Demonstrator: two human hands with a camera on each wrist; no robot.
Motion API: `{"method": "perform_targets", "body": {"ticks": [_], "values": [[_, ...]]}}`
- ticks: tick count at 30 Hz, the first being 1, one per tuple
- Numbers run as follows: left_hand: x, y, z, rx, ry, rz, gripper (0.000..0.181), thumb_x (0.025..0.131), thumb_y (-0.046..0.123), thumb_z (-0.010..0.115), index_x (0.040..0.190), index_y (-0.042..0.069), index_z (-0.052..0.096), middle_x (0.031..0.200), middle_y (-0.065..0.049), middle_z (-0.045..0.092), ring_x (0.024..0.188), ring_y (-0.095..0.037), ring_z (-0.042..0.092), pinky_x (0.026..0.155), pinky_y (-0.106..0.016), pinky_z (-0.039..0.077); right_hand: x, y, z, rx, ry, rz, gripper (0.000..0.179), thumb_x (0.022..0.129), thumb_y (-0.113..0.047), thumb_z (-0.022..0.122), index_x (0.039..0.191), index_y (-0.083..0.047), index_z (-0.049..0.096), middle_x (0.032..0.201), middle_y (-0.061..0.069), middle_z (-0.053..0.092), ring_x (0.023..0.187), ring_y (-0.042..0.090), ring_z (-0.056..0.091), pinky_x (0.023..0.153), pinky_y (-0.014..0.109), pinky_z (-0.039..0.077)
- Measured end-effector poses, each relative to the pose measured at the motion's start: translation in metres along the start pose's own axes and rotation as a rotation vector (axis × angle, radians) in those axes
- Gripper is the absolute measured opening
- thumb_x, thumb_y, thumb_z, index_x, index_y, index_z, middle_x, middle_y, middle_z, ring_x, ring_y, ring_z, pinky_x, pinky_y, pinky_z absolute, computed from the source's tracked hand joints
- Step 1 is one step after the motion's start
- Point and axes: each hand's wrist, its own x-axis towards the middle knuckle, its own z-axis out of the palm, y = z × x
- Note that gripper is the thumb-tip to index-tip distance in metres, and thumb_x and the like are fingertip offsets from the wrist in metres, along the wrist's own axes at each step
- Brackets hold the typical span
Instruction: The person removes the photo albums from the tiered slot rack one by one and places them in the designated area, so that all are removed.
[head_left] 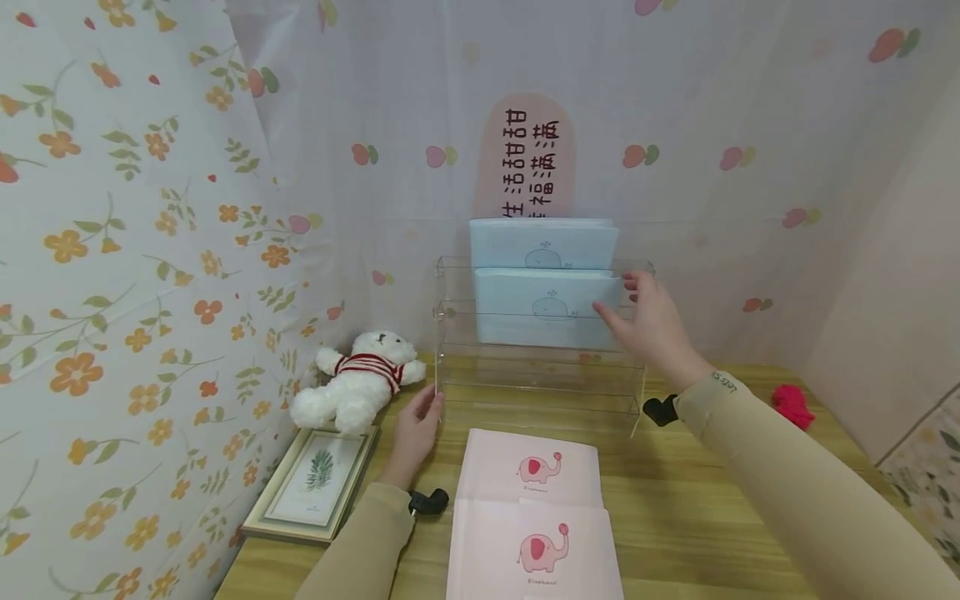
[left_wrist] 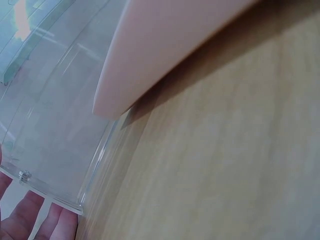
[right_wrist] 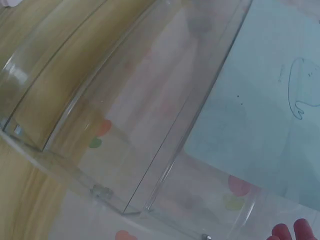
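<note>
A clear acrylic tiered rack (head_left: 540, 375) stands on the wooden table against the curtain. Two tiers hold light blue notebooks with a whale drawing: an upper blue notebook (head_left: 543, 242) and a lower blue notebook (head_left: 525, 321). My right hand (head_left: 656, 321) pinches the right edge of the lower one, thumb over its front; only fingertips (right_wrist: 302, 230) show in the right wrist view. Beside the rack's lower left side, my left hand (head_left: 416, 429) rests its fingers (left_wrist: 25, 212) along the outside of the clear side panel (left_wrist: 50, 192).
Two pink elephant notebooks (head_left: 491, 471) lie overlapping in front of the rack. At left are a white teddy bear (head_left: 352, 396) in a striped sweater and a framed leaf picture (head_left: 296, 492). A bright pink object (head_left: 792, 405) sits at the right.
</note>
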Motion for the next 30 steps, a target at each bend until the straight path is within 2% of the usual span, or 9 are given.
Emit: {"method": "perform_targets", "body": {"ticks": [2, 5, 9, 13, 17, 20, 24, 30], "values": [[0.000, 0.000, 0.000, -0.003, 0.004, -0.004, 0.041, 0.111, 0.026, 0.069, 0.146, 0.006, 0.070, 0.137, -0.019, 0.077, 0.123, -0.032, 0.073, 0.095, -0.023, 0.057, 0.006, 0.001, 0.000, 0.027, -0.016, 0.025, 0.084, 0.108, -0.047, 0.069, 0.165, 0.003, 0.032, 0.160, 0.032, 0.049, 0.145, 0.052, 0.052, 0.119, 0.069, 0.046], [0.000, 0.001, 0.000, -0.008, 0.002, -0.010, 0.042, 0.111, 0.026, 0.069, 0.147, 0.006, 0.069, 0.139, -0.020, 0.076, 0.127, -0.035, 0.072, 0.102, -0.034, 0.058, 0.013, 0.000, 0.001, 0.084, -0.029, 0.069, 0.087, 0.107, -0.049, 0.070, 0.168, -0.001, 0.030, 0.161, 0.031, 0.050, 0.146, 0.051, 0.053, 0.118, 0.068, 0.049], [-0.001, 0.005, 0.000, -0.005, -0.001, -0.026, 0.041, 0.111, 0.025, 0.068, 0.148, 0.006, 0.069, 0.140, -0.021, 0.075, 0.128, -0.037, 0.072, 0.106, -0.041, 0.058, 0.020, -0.003, 0.004, 0.113, -0.037, 0.097, 0.088, 0.106, -0.053, 0.070, 0.168, -0.005, 0.030, 0.160, 0.029, 0.049, 0.143, 0.048, 0.054, 0.114, 0.065, 0.052], [-0.002, 0.007, 0.000, -0.001, 0.001, -0.035, 0.041, 0.111, 0.025, 0.069, 0.148, 0.007, 0.069, 0.139, -0.020, 0.076, 0.128, -0.036, 0.072, 0.107, -0.042, 0.058, 0.024, -0.007, 0.009, 0.095, -0.029, 0.097, 0.087, 0.106, -0.053, 0.070, 0.166, -0.003, 0.033, 0.160, 0.029, 0.047, 0.138, 0.046, 0.054, 0.110, 0.063, 0.052], [-0.002, 0.005, 0.000, 0.005, 0.004, -0.033, 0.041, 0.111, 0.027, 0.070, 0.147, 0.007, 0.070, 0.138, -0.019, 0.077, 0.126, -0.035, 0.073, 0.104, -0.038, 0.058, 0.026, -0.009, 0.011, 0.090, -0.003, 0.092, 0.076, 0.106, -0.048, 0.071, 0.156, 0.001, 0.042, 0.150, 0.028, 0.052, 0.130, 0.043, 0.053, 0.105, 0.059, 0.050], [-0.002, 0.004, 0.000, 0.013, 0.010, -0.032, 0.041, 0.111, 0.028, 0.070, 0.147, 0.008, 0.070, 0.136, -0.019, 0.078, 0.124, -0.035, 0.074, 0.101, -0.034, 0.059, 0.030, -0.011, 0.010, 0.075, 0.002, 0.068, 0.070, 0.106, -0.046, 0.073, 0.150, 0.003, 0.048, 0.151, 0.027, 0.054, 0.135, 0.043, 0.053, 0.113, 0.059, 0.047], [-0.001, 0.004, 0.000, 0.015, 0.010, -0.032, 0.042, 0.111, 0.028, 0.069, 0.147, 0.008, 0.070, 0.136, -0.019, 0.078, 0.127, -0.035, 0.073, 0.104, -0.038, 0.058, 0.036, -0.015, 0.010, 0.076, -0.022, 0.029, 0.063, 0.106, -0.042, 0.074, 0.149, 0.000, 0.054, 0.158, 0.023, 0.056, 0.150, 0.043, 0.049, 0.128, 0.061, 0.038], [0.000, 0.000, 0.001, 0.012, 0.005, -0.030, 0.043, 0.111, 0.029, 0.069, 0.148, 0.007, 0.069, 0.138, -0.019, 0.077, 0.127, -0.035, 0.073, 0.104, -0.037, 0.059, 0.044, -0.017, 0.012, 0.084, -0.089, 0.029, 0.053, 0.107, -0.034, 0.074, 0.151, -0.008, 0.058, 0.163, 0.018, 0.055, 0.158, 0.040, 0.043, 0.134, 0.063, 0.029]]}}
